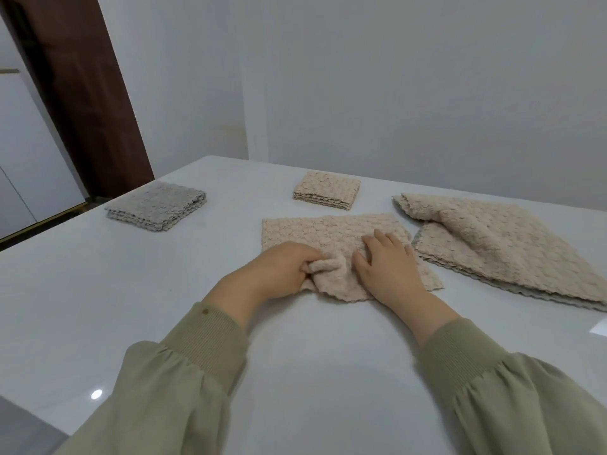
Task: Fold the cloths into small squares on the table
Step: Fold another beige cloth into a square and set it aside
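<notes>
Left hand (282,269) pinches beige cloth (331,233); right hand (387,266) presses flat.

A plain pale grey wall (361,77) fills the view from 12 to 3 o'clock. At 11 o'clock a dark brown wooden panel (75,93) runs slantwise, meeting the wall's left edge. At 9 o'clock stands a white cabinet (26,152), with a thin seam down its front and a brass-coloured strip (46,219) along its foot. At 7 o'clock a patch of grey floor (19,428) shows.
</notes>
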A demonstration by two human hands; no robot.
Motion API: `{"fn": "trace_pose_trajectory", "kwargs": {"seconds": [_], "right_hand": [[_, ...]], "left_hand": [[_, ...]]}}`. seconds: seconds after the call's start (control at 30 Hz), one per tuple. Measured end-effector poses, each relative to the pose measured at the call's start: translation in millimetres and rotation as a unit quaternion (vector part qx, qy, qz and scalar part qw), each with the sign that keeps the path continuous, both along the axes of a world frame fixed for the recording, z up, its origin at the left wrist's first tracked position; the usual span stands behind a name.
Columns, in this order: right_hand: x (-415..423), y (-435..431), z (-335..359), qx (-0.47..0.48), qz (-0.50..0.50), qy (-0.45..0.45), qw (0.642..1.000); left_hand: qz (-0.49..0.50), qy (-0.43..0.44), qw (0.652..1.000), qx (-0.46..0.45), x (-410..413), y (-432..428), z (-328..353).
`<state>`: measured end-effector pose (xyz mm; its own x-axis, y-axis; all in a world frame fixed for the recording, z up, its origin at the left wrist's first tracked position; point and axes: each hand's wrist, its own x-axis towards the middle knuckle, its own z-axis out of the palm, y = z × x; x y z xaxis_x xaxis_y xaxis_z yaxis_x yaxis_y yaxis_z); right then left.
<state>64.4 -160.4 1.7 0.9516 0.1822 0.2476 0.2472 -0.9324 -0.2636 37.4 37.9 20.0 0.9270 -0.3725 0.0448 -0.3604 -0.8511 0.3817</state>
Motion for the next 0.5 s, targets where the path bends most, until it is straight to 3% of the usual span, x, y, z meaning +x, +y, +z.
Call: {"fn": "trace_pose_trajectory", "kwargs": {"seconds": [0.1, 0.2, 0.37, 0.5], "right_hand": [[-8.5, -1.9, 2.7, 0.053, 0.019, -0.043, 0.998], [-18.8, -2.2, 4.6, 0.083, 0.047, -0.074, 0.993], [-33.1, -6.0, 0.6, 0.078, 0.096, -0.063, 0.99], [-39.2, -15.4, -3.0, 0.055, 0.132, -0.038, 0.989]], "left_hand": [[0.052, -0.071, 0.996, 0.022, 2.4, 13.5, 3.5], [0.066, -0.082, 0.993, 0.054, -4.1, 12.6, 10.6], [-0.015, -0.118, 0.993, -0.005, -24.7, -11.8, 16.1], [-0.033, -0.127, 0.991, 0.028, -30.8, -14.9, 11.7]]}}
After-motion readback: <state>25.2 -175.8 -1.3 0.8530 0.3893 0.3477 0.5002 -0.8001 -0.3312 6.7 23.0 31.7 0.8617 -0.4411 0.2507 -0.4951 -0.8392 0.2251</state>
